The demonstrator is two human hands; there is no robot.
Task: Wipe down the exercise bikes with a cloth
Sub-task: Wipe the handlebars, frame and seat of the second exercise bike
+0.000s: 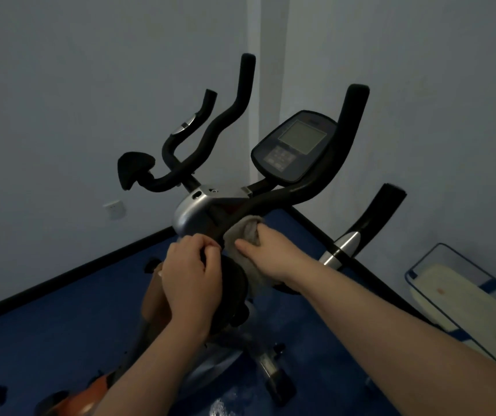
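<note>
My right hand grips the cloth on the handlebar; my left hand holds the stem; console unwiped, I judge.

A dark blue carpeted floor carries a black and silver exercise bike at centre. A white rectangular tray with blue edging lies at right, an orange machine part near left.

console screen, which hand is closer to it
Right. The right hand, gripping the cloth against the handlebar, sits just below the console. The left hand grips a dark part lower and further left.
</note>
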